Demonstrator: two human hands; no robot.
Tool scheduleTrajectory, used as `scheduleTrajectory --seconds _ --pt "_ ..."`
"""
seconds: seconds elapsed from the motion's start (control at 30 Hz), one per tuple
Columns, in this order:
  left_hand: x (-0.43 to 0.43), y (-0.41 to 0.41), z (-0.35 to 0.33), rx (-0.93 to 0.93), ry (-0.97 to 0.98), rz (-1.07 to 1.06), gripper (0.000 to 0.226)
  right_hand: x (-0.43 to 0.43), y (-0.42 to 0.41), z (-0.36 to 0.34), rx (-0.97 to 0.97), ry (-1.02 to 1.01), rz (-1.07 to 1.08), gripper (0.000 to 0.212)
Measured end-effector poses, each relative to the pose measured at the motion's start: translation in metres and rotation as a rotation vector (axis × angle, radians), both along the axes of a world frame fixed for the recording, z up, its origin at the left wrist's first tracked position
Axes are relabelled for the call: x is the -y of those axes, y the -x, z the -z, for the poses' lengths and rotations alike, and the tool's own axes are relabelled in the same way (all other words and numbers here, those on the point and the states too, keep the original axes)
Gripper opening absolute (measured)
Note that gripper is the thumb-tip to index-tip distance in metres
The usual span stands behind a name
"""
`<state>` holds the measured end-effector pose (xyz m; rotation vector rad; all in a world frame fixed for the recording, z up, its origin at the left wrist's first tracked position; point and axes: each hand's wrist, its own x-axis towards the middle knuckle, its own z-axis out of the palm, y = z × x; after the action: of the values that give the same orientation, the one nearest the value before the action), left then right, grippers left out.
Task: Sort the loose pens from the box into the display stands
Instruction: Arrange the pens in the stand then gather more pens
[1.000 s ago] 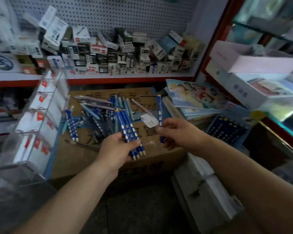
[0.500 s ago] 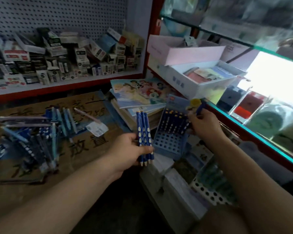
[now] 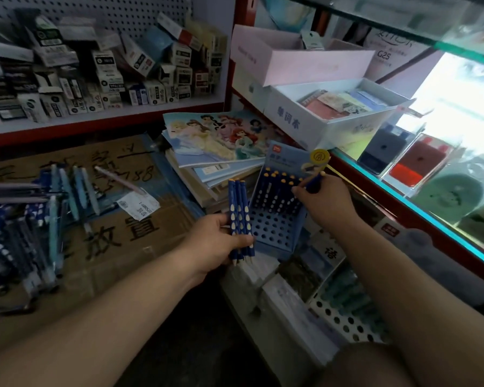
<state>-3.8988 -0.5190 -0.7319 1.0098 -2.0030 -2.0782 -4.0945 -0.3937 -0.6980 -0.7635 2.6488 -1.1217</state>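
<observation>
Left hand (image 3: pixel 217 241) gripping bundle of blue pens (image 3: pixel 239 219), standing near-upright, tips pointing down; right hand (image 3: pixel 326 202) pinching single pen (image 3: pixel 315 181) over blue display stand (image 3: pixel 274 227), tilting up-right

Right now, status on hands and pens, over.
Left hand gripping blue pen bundle. Right hand seating one pen in blue stand. Front holes unobstructed.

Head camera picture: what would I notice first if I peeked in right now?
Probably the left hand in the middle, gripping a bunch of blue pens with pale dots. Just right of it, the right hand holds one pen over a blue stand full of round holes, its back rows already filled. Behind them, a princess book tops a stack.
</observation>
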Motion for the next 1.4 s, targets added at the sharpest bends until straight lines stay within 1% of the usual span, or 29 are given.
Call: scheduleTrajectory --seconds 0.27,0.63,0.77,0.83,0.93,1.0,1.07,1.23,1.4 --pt "0.0011 0.0013 0.0086 0.012 -0.032 -0.007 0.027 -0.0018 -0.0009 0.0011 -0.048 0.007 -0.002 0.022" --pt "-0.0047 0.0030 0.0106 -0.014 -0.059 -0.004 0.029 -0.0037 0.0029 0.0025 -0.056 -0.047 -0.017 0.013" --pt "-0.0047 0.0029 0.0105 -0.007 -0.062 -0.006 0.029 -0.0019 0.0037 0.0058 -0.054 -0.078 -0.038 0.015" --pt "-0.0048 0.0033 0.0105 -0.007 -0.063 -0.002 0.029 -0.0008 0.0041 0.0066 -0.080 -0.066 -0.022 0.018" --pt "-0.0058 0.0034 0.0105 -0.012 -0.064 0.001 0.029 0.0004 0.0037 0.0055 -0.144 -0.004 0.021 0.013" --pt "-0.0065 0.0034 0.0100 -0.013 -0.055 0.008 0.027 0.0011 0.0033 0.0052 -0.168 0.026 0.037 0.017" --pt "-0.0069 0.0033 0.0099 -0.017 -0.058 0.008 0.027 0.0018 0.0020 0.0043 -0.184 0.016 0.047 0.021" --pt "-0.0077 0.0032 0.0091 -0.021 -0.055 0.011 0.029 0.0031 0.0006 0.0000 -0.220 0.024 0.063 0.021" --pt "-0.0084 0.0036 0.0102 -0.024 -0.070 0.007 0.029 0.0048 0.0002 -0.0004 -0.198 0.002 0.079 0.023"
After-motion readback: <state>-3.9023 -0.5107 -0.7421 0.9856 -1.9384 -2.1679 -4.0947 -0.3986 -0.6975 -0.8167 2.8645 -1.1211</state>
